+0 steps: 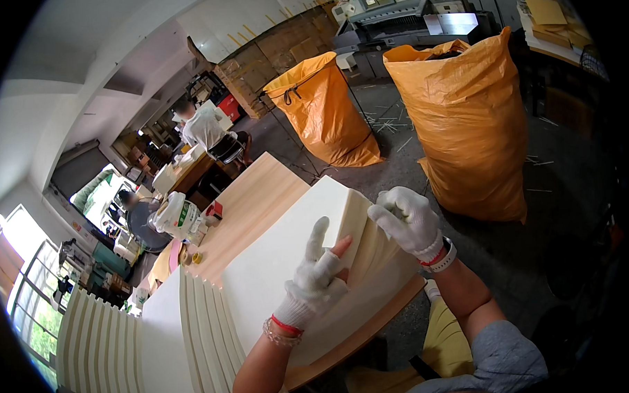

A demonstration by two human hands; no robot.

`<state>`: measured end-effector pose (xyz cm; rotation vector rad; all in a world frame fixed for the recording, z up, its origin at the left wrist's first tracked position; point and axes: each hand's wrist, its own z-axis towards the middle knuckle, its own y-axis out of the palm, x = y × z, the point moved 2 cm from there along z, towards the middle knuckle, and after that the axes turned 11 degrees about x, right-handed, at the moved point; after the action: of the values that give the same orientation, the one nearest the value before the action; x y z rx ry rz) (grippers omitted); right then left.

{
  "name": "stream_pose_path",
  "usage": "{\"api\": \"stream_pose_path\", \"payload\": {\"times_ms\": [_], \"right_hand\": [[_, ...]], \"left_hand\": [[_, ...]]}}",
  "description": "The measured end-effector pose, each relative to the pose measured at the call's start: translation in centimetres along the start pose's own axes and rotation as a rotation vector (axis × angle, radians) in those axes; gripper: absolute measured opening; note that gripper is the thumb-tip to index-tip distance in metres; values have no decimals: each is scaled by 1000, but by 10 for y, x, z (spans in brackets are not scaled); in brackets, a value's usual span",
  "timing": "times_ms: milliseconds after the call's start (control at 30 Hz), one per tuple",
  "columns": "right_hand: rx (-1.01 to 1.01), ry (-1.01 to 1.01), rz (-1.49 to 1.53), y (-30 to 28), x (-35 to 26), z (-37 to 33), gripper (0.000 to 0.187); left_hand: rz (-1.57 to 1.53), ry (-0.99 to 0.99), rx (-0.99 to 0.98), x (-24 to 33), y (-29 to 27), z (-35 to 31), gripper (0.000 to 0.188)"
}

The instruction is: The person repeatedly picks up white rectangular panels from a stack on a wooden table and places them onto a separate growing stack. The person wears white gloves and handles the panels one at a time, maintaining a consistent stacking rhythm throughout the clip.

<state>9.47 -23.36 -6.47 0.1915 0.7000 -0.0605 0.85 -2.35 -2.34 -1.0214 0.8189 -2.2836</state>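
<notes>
A thick stack of white paper sheets (282, 260) lies slantwise on the wooden table, its layered edge (365, 247) facing right. My left hand (314, 276), in a white knit glove with some fingertips bare, rests on the stack near that edge. Its fingers are spread, with nothing seen in them. At the far right corner of the stack is my right hand (407, 221), also gloved, its fingers curled together against the layered edge. What they hold, if anything, is hidden. A red band and a beaded bracelet circle my left wrist; a watch (441, 256) is on the right.
More white stacks (101, 342) fan out at the left on the wooden table (252, 192). A white bucket (176, 215) and tape rolls (192, 257) sit behind them. Two orange sacks (325, 113) (464, 129) stand on the floor beyond. A seated person (205, 131) works farther back.
</notes>
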Motion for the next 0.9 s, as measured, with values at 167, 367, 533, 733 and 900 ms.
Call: {"api": "stream_pose_path", "payload": {"times_ms": [167, 367, 533, 733, 900], "right_hand": [[25, -67, -1, 2, 3, 2, 20], [52, -62, -18, 0, 2, 0, 20], [22, -52, 16, -1, 3, 0, 19], [23, -86, 9, 0, -1, 3, 19], [55, -70, -13, 1, 3, 1, 19]], "left_hand": [[6, 37, -37, -10, 0, 1, 41], [-10, -66, 56, -1, 3, -1, 45], [22, -7, 42, -2, 1, 0, 41], [-50, 8, -28, -6, -2, 2, 39], [76, 69, 59, -4, 3, 1, 39]]}}
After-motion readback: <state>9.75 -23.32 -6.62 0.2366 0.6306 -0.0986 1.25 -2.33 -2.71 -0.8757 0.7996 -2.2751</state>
